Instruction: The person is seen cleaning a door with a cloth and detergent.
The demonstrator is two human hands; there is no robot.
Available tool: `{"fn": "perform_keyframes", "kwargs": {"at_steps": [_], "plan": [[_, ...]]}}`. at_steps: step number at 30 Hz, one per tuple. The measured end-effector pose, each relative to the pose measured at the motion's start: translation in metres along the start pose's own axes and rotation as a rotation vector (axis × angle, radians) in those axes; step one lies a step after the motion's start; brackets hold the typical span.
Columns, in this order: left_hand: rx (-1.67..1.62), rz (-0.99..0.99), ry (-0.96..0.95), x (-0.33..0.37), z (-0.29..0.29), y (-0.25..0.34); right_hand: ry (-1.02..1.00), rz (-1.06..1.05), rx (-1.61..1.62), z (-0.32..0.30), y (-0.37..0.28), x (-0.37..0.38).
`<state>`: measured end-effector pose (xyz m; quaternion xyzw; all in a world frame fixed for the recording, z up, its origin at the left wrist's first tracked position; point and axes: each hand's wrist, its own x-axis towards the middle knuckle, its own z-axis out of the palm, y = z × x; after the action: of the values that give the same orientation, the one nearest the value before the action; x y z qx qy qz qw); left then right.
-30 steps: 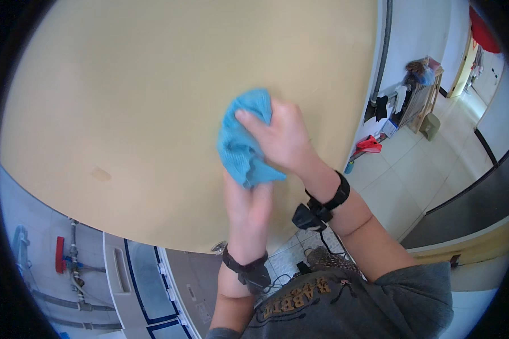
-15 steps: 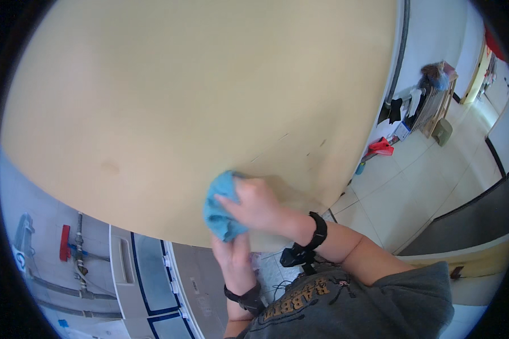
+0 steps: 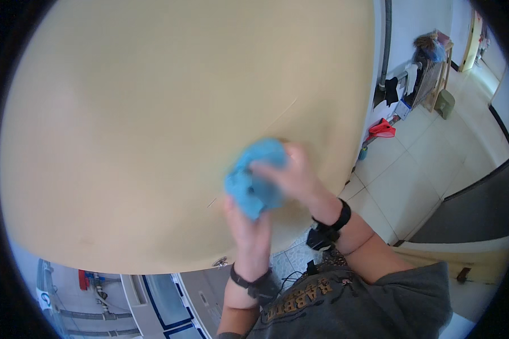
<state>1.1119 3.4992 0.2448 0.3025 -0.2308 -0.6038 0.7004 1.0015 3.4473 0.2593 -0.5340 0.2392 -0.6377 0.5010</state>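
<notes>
A crumpled blue cloth [image 3: 253, 179] is bunched between my two hands, in front of a large cream-coloured panel [image 3: 136, 113]. My right hand [image 3: 295, 176] grips the cloth from its right side, thumb lying across the front; motion blurs the fingers. From below, my left hand [image 3: 249, 233] holds the cloth's lower end, with its fingertips partly hidden behind the fabric. Whether the cloth touches the panel cannot be made out. Thin marks or scratches run across the panel above and to the left of the cloth. Both wrists wear black straps.
A small metal fitting [image 3: 220, 261] sits at the panel's lower edge. Below it stand a grey-white appliance [image 3: 195, 296] and wall pipes [image 3: 99, 315]. On the right are a tiled floor [image 3: 404, 169], a red item [image 3: 382, 129], a wooden rack [image 3: 435, 85] and a green dustpan-like object [image 3: 444, 104].
Both hands and the cloth have moved up and to the right. The view has shifted, so the panel's lower edge sits lower and the metal fitting shows there.
</notes>
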Motion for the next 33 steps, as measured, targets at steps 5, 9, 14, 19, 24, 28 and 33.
{"fn": "perform_keyframes", "kwargs": {"at_steps": [5,9,14,19,24,28,33], "plan": [[0.018,-0.069,-0.006,0.031,0.059,-0.056,0.301,0.158,0.031,-0.069,0.013,0.018],[-0.008,-0.113,-0.015,0.051,0.072,-0.102,0.454,0.140,-0.030,-0.105,0.021,0.025],[-0.061,-0.165,0.043,0.038,0.061,-0.098,0.437,0.020,-0.310,-0.087,0.024,0.013],[-0.178,-0.122,0.057,0.004,0.005,-0.054,0.203,-0.166,-0.388,-0.020,0.021,-0.012],[-0.331,-0.045,0.088,-0.040,-0.049,-0.012,-0.070,-0.125,-0.426,0.049,0.016,-0.042],[-0.293,0.106,0.058,-0.056,-0.069,-0.003,-0.153,-0.095,-0.483,0.069,0.025,-0.058],[-0.446,0.010,0.183,-0.047,-0.066,-0.004,-0.167,-0.140,-0.457,0.065,0.033,-0.055]]}}
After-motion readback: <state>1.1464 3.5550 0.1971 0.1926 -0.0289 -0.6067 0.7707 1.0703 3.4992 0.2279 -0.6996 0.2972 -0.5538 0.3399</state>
